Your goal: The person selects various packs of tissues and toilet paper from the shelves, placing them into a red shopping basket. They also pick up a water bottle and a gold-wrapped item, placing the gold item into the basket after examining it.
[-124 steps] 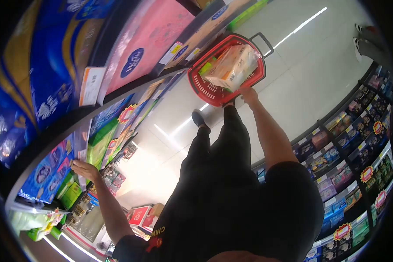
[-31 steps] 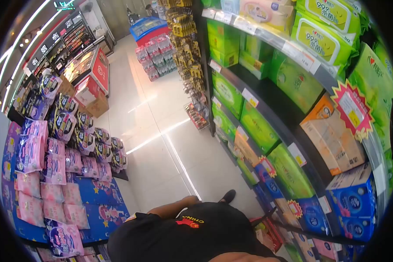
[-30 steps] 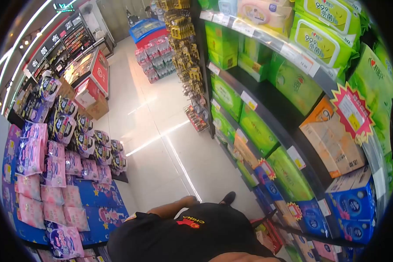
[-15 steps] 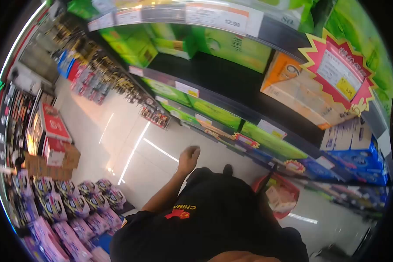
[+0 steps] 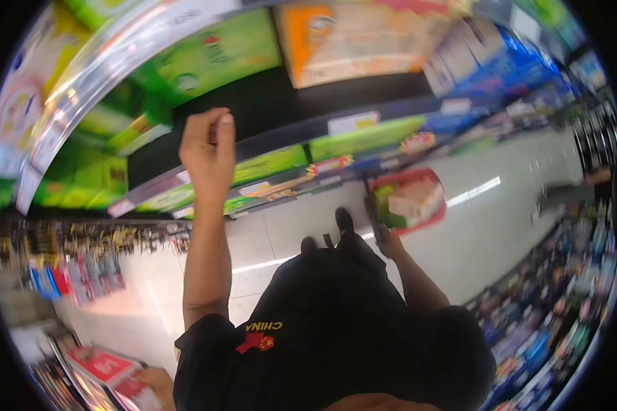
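Note:
My left hand [image 5: 209, 147] is raised at the left, fingers curled in, nothing visible in it. It appears in front of the dark gap of a shelf [image 5: 253, 103], beneath a green box [image 5: 216, 55]. To its right on that shelf stand an orange and cream pack [image 5: 363, 48] and a blue and white pack [image 5: 490, 58]. Lower right, my right hand [image 5: 389, 243] is closed on the dark handle of a red basket [image 5: 440, 214]. Pale and green packages [image 5: 415, 200] lie inside the basket.
Lower shelf tiers with green packs [image 5: 271, 164] run below. Small hanging goods [image 5: 116, 236] are at the left, with red boxes [image 5: 103, 366] at lower left. Crowded goods [image 5: 548, 308] line the right. Part of another person's arm [image 5: 598, 177] shows at the right edge.
The view has turned right toward the shelf. My left hand has risen from above the floor to the shelf front. My right hand and the whole basket have come into clearer view.

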### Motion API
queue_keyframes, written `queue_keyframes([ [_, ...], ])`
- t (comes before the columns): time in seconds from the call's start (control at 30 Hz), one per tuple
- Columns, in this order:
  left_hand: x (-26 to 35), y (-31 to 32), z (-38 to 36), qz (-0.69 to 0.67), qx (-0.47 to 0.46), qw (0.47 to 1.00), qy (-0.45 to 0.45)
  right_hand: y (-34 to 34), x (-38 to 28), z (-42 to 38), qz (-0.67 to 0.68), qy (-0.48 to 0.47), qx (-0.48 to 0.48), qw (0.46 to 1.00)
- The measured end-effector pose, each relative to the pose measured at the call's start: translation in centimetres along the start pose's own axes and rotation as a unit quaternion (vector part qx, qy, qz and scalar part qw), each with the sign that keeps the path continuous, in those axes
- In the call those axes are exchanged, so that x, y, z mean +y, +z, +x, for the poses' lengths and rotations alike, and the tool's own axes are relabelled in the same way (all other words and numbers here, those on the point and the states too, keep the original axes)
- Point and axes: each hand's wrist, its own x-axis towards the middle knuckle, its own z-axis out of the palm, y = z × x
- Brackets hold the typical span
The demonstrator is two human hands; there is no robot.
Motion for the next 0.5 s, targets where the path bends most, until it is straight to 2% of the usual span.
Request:
queue_keyframes([
  [0.03, -0.8, 0.7, 0.4, -0.003, -0.020, 1.000, -0.002, 2.0, -0.3, -0.6, 0.010, -0.095, 0.136, 0.986],
  [0.07, -1.6, 1.4, 0.7, -0.004, -0.041, 0.999, -0.003, 3.4, -0.3, -0.4, 0.017, -0.033, 0.068, 0.997],
  [0.1, -2.1, 2.2, 0.7, -0.008, -0.056, 0.998, -0.003, 3.4, -2.7, -1.3, 0.045, -0.049, 0.128, 0.990],
  [0.13, -2.4, 2.9, 0.7, -0.015, -0.069, 0.997, -0.014, 3.1, -4.9, -2.4, 0.061, -0.015, 0.109, 0.992],
  [0.17, -2.4, 3.6, 0.6, -0.018, -0.087, 0.996, -0.025, 2.6, -6.6, -3.3, 0.117, 0.023, 0.051, 0.992],
  [0.23, -3.2, 4.8, 0.5, -0.036, -0.109, 0.993, -0.036, 3.3, -7.7, -4.1, 0.107, 0.028, 0.043, 0.993],
  [0.33, -2.0, 5.2, 0.2, 0.091, -0.132, 0.985, -0.063, 2.7, -9.0, -5.2, 0.106, 0.016, 0.019, 0.994],
  [0.5, -3.9, 5.8, 0.5, 0.102, -0.145, 0.983, -0.040, 4.4, -9.1, -5.1, 0.095, -0.005, -0.051, 0.994],
])
